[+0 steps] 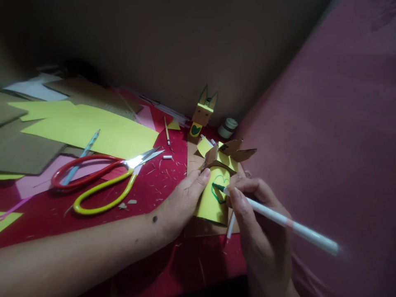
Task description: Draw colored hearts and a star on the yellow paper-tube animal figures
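Observation:
My left hand (185, 196) grips a yellow paper-covered cardboard figure (216, 198) from its left side, thumb on the yellow face. That figure has brown cardboard ears (233, 150) at its far end and a green heart outline (220, 181) drawn on it. My right hand (260, 214) pinches a white marker (297, 229), whose green tip touches the heart outline. A second, finished figure (202, 113) with pointed ears and a green heart stands upright farther back.
Red-and-yellow-handled scissors (102, 177) lie on the red surface (154, 194) to the left. Yellow paper sheets (93, 128), brown cardboard (21, 152) and a pencil (167, 130) lie beyond. A small jar (227, 128) stands by the standing figure. A maroon cloth (324, 123) fills the right.

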Tool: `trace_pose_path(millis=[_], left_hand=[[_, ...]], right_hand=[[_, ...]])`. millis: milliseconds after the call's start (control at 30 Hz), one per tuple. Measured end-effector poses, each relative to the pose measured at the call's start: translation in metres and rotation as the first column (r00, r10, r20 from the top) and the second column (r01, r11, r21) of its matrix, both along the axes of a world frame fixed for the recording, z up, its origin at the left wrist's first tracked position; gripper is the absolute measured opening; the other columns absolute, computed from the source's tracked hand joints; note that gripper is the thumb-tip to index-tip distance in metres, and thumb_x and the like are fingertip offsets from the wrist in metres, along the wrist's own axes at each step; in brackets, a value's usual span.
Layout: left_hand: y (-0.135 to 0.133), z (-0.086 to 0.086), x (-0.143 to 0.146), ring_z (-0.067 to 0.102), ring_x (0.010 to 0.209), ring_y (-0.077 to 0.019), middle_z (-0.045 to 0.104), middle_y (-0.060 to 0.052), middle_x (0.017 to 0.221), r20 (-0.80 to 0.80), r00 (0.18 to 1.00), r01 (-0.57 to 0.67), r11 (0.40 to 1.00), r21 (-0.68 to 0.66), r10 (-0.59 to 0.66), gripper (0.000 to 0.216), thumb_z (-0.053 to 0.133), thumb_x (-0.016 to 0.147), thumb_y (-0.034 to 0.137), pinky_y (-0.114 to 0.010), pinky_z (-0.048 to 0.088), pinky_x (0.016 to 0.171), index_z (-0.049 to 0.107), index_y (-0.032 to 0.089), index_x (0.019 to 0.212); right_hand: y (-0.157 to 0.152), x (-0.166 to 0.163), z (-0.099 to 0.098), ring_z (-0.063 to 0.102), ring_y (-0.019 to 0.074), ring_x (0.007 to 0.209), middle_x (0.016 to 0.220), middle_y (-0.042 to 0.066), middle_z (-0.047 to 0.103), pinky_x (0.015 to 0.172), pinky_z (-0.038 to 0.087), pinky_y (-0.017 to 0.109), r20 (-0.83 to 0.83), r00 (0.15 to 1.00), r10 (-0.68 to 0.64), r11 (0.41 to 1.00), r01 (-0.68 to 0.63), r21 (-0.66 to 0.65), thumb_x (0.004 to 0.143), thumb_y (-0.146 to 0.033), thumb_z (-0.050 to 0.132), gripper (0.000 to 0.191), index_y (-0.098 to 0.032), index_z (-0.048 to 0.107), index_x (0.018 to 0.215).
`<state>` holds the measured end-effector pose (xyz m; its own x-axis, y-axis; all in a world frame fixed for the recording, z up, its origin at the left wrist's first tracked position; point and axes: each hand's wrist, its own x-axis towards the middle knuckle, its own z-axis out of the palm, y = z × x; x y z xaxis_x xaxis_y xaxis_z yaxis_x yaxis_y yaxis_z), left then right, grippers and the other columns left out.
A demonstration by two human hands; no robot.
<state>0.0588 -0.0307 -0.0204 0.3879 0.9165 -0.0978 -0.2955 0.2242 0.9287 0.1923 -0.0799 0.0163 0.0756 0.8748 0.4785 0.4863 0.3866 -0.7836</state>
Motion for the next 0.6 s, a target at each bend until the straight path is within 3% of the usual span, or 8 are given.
trace_pose_path(millis=[100, 400, 600], left_hand=[[0.0004, 0.0009, 0.0002, 0.067, 0.103, -0.0293, 0.075, -0.012, 0.112, 0.012, 1.0, -0.001, 1.0, -0.024, 0.001, 0.052, 0.049, 0.098, 0.06, -0.041, 0.048, 0.092, 0.065, 0.017, 0.121], [0.0, 0.0025, 0.0014, 0.067, 0.095, -0.0277, 0.073, -0.009, 0.097, -0.033, 0.998, -0.044, 0.999, 0.0, 0.044, 0.041, 0.051, 0.096, 0.058, -0.039, 0.05, 0.087, 0.065, 0.019, 0.101], [0.0006, 0.0017, 0.0018, 0.066, 0.094, -0.027, 0.072, -0.009, 0.097, -0.032, 0.999, -0.021, 1.0, -0.004, 0.02, 0.044, 0.048, 0.097, 0.06, -0.039, 0.05, 0.087, 0.062, 0.019, 0.101]], right_hand=[[0.0025, 0.0006, -0.0026, 0.04, 0.0076, 0.04, 0.05, -0.008, 0.049, 0.039, 0.031, 0.021, -0.002, 1.0, -0.025, 1.0, 0.025, 0.004, 0.096, -0.033, 0.061, 0.019, -0.022, 0.064, 0.081], [0.005, 0.0049, -0.0074, 0.049, 0.0085, 0.046, 0.053, -0.007, 0.055, 0.048, 0.042, 0.02, 0.029, 0.997, -0.066, 0.998, 0.065, 0.023, 0.097, -0.034, 0.062, 0.016, -0.023, 0.065, 0.086], [0.0063, 0.0055, -0.0092, 0.046, 0.0068, 0.045, 0.054, -0.009, 0.05, 0.05, 0.043, 0.02, -0.014, 0.998, -0.055, 0.997, 0.055, 0.049, 0.097, -0.03, 0.062, 0.014, -0.024, 0.064, 0.086]])
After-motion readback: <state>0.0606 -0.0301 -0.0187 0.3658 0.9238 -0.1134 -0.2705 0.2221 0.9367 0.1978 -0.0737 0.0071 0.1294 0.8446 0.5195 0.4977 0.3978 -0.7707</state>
